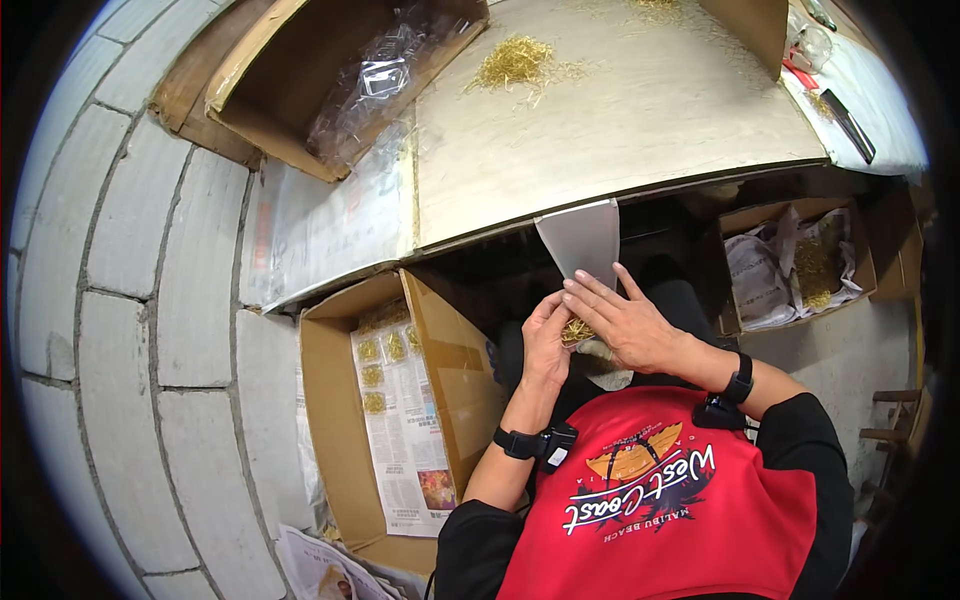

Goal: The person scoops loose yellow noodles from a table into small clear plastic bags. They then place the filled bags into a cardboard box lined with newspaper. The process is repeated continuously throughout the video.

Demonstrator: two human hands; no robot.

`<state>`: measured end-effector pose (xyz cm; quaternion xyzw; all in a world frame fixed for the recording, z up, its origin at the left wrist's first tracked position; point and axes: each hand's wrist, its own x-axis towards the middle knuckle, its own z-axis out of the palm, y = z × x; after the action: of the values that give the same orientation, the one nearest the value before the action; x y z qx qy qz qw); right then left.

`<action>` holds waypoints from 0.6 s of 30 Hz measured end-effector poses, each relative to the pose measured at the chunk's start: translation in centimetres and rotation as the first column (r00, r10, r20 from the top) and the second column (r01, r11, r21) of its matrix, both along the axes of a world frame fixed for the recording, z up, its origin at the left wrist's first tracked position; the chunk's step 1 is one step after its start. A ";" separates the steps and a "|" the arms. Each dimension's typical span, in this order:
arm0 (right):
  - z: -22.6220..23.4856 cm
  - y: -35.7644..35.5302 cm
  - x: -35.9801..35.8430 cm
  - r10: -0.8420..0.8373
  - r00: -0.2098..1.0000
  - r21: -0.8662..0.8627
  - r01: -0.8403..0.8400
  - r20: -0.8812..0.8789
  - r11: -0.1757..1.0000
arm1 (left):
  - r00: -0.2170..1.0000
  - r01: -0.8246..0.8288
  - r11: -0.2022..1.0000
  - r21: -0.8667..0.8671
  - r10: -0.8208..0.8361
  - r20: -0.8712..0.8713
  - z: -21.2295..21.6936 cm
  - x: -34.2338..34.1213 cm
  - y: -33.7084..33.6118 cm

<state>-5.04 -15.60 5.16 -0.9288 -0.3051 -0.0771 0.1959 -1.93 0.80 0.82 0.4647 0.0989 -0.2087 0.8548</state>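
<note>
Above my lap, my left hand (545,350) is closed round the edge of a small clear plastic box (576,330) filled with golden straw-like bits. My right hand (635,325) lies across the top of it, its fingers stretched out and slightly spread, the fingertips meeting those of my left. The box is mostly covered by the hands. Just beyond the fingertips, a translucent grey tapered sheet or chute (585,238) slopes down from the table's edge toward the hands. Its lower end is hidden behind my fingers.
Golden bits lie heaped (515,62) on the table (620,130). Clear plastic packs fill an open carton (250,100) at the far left. Filled packs sit on newspaper in a cardboard box (455,350) at my left. A paper-lined carton (728,285) holds more bits at the right.
</note>
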 end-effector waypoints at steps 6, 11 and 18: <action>0.0 -0.5 0.0 0.026 0.999 -0.040 -0.027 -0.019 0.999 | 1.000 0.002 0.993 -0.114 -0.002 0.001 0.8 -0.1 -0.1; 0.3 0.1 0.8 0.021 0.998 0.110 -0.014 -0.061 0.994 | 0.997 -0.061 0.993 -0.099 0.065 0.033 1.2 -0.1 -0.5; 0.3 -2.4 1.5 -0.113 0.983 0.625 0.179 -0.144 0.760 | 0.999 0.036 0.994 -0.107 -0.035 0.014 1.1 0.3 1.3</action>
<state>-3.52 -17.97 5.42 -0.8314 -0.1779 -0.1451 0.5060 -1.64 2.10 1.96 0.4209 0.0740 -0.2261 0.8754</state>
